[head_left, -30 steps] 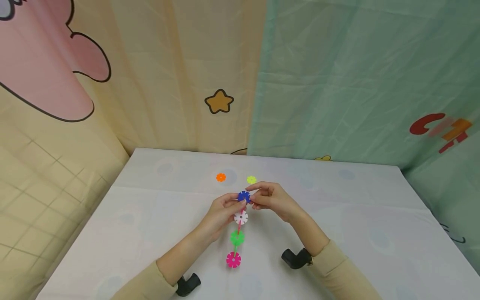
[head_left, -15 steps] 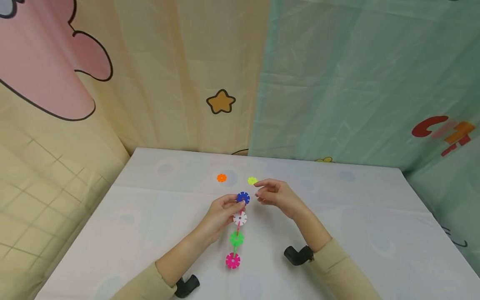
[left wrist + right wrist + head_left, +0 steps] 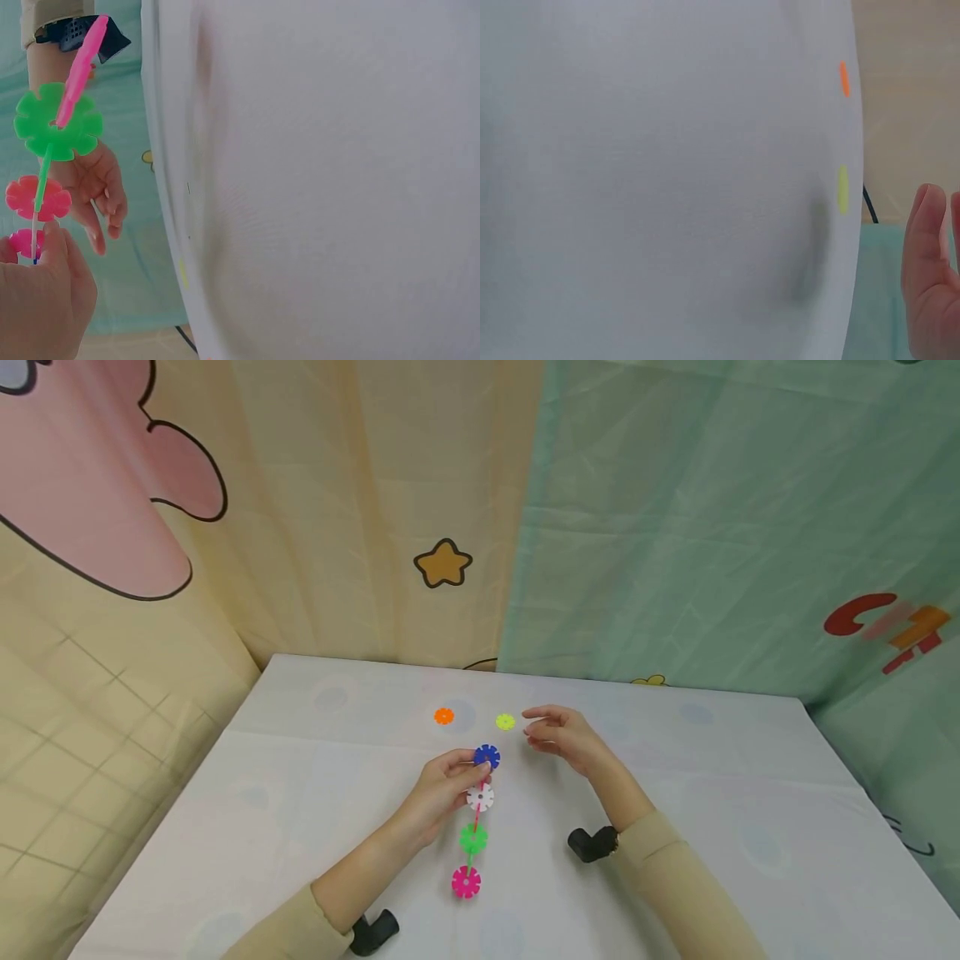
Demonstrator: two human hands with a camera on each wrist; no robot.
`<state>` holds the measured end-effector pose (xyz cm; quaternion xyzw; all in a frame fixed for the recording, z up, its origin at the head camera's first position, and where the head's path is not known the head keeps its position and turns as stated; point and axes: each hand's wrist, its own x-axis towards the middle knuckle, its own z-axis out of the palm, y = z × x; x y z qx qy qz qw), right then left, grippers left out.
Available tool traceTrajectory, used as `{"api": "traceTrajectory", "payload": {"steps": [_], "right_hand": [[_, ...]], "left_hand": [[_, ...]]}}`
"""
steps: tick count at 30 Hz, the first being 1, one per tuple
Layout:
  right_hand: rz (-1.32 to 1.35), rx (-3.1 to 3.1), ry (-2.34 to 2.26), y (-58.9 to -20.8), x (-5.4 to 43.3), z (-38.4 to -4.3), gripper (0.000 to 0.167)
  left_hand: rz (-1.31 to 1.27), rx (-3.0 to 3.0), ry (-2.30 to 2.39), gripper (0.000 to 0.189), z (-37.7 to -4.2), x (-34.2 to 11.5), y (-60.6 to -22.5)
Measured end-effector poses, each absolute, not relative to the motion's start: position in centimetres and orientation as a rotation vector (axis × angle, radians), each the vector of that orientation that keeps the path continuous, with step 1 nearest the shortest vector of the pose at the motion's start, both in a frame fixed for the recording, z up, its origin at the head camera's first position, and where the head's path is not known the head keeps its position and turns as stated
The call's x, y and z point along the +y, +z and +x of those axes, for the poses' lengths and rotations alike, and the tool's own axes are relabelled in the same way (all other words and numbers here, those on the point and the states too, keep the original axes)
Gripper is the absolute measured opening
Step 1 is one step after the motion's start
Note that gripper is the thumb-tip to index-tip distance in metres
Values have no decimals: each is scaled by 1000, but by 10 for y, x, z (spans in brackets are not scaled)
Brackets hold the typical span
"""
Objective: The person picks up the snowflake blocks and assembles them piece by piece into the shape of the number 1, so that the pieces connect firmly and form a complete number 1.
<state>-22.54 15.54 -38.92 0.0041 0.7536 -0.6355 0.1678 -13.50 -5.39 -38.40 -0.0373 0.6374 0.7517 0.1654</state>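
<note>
My left hand [image 3: 448, 787] pinches the upper end of a chain of notched interlocking discs, thumb on the blue disc [image 3: 486, 753]. Below the blue one run a white disc [image 3: 481, 797], a green disc [image 3: 473, 838] and a magenta disc [image 3: 466, 883], with pink and green discs seen edge-on between them. In the left wrist view the green disc [image 3: 82, 124] faces the camera, and the fingers partly hide the chain's far end. My right hand [image 3: 572, 739] holds nothing; its fingers are loosely bent beside the yellow disc [image 3: 506, 722], apart from it.
An orange disc [image 3: 444, 716] lies flat on the white-covered table [image 3: 337, 802], left of the yellow one. Black angled pieces [image 3: 592, 845] sit at both wrists. Printed curtains [image 3: 637, 527] hang behind the table's far edge.
My right hand has let go of the blue disc and drawn away to the right. The left hand stays nearly still with the chain.
</note>
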Motion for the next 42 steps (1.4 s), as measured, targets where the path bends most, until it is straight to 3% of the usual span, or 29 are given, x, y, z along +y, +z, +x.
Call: {"api": "traceTrajectory", "payload": {"steps": [9,18,27,42], "right_hand": [[174,2287,-1626,-401,145,-250,33],[154,2444,-1516,-411,130,-268,32],[257,2523,-1476,-417,117,-273,32],[216,2724,-1218,-417,107,-271,30]], "left_hand": [[-108,1799,2146,38,-136,-54,-385],[-112,1792,2151,34,-136,-53,-385],[-135,1800,2172,25,-138,-53,-385],[-157,1757,2231,25,-139,-51,-380]]}}
